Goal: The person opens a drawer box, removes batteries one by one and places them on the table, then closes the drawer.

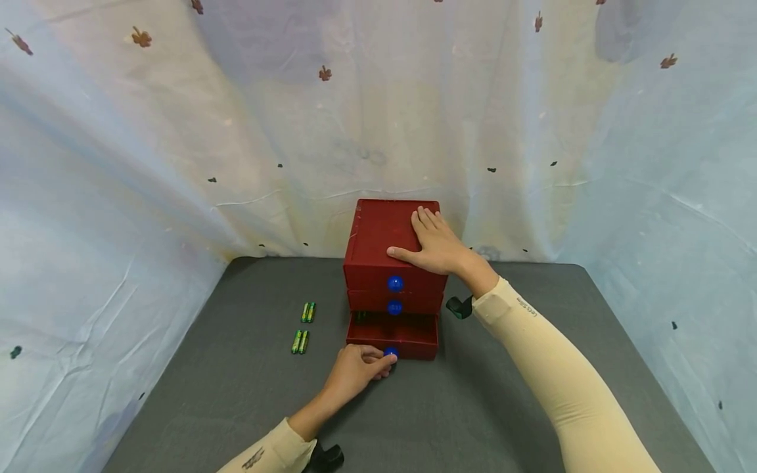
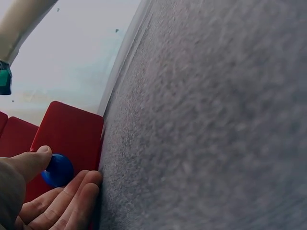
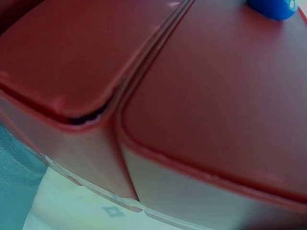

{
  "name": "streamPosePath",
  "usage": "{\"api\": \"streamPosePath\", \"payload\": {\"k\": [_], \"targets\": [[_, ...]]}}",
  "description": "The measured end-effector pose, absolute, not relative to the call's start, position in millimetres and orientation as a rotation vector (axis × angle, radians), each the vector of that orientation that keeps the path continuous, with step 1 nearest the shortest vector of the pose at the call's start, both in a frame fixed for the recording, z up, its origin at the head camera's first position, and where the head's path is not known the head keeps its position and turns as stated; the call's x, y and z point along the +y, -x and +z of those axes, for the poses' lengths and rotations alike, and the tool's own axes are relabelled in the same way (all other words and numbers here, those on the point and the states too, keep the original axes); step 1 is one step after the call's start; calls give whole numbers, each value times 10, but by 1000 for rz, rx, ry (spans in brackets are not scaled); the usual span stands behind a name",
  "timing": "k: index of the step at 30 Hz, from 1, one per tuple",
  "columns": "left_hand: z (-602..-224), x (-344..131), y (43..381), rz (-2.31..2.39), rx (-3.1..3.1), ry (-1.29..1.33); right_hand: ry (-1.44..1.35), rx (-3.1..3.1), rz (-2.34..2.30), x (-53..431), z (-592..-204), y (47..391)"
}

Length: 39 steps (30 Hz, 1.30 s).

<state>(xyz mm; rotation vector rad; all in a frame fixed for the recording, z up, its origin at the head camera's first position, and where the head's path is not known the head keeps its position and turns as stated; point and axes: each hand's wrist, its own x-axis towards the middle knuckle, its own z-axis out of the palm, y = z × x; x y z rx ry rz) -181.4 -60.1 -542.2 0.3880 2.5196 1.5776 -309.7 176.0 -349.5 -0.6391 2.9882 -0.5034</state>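
Note:
A red chest of drawers (image 1: 384,230) with three drawers stands on the table, a blue knob on each front. Its bottom drawer (image 1: 408,348) is pulled out; small greenish shapes show in the shadow at its back left. My left hand (image 1: 355,371) pinches the bottom drawer's blue knob (image 2: 60,170), thumb on one side and fingers on the other. On the chest's top, toward the right, my right hand (image 1: 437,246) rests flat with fingers spread. The right wrist view shows the red drawer fronts (image 3: 216,96) close up, without the hand. The upper two drawers are closed.
Left of the chest, several green-and-yellow batteries lie on the grey table (image 1: 236,394) in two pairs, a farther pair (image 1: 308,312) and a nearer pair (image 1: 299,341). A pale patterned curtain (image 1: 378,131) hangs behind and along both sides of the table.

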Motion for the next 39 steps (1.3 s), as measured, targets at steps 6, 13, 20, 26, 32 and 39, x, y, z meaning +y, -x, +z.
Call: {"api": "streamPosePath", "payload": {"k": [6,13,20,26,32,39], "targets": [[-5419,-626,1747,1574,2525,-385,642,2988,-512,1755,-3502,3106],[-5427,-654,1656,1595,2488,-361,649,2984,-518,1744,-3503,3111],[-5406,-648,1583,1602,2483,-362,641,2985,-517,1738,-3484,3092],[-5392,-645,1522,1613,2463,-339,639,2983,-516,1740,-3469,3070],[-5393,-641,1480,1608,2465,-340,643,2980,-521,1748,-3468,3074],[-5401,-643,1428,1609,2451,-329,638,2979,-509,1759,-3481,3091]]}}
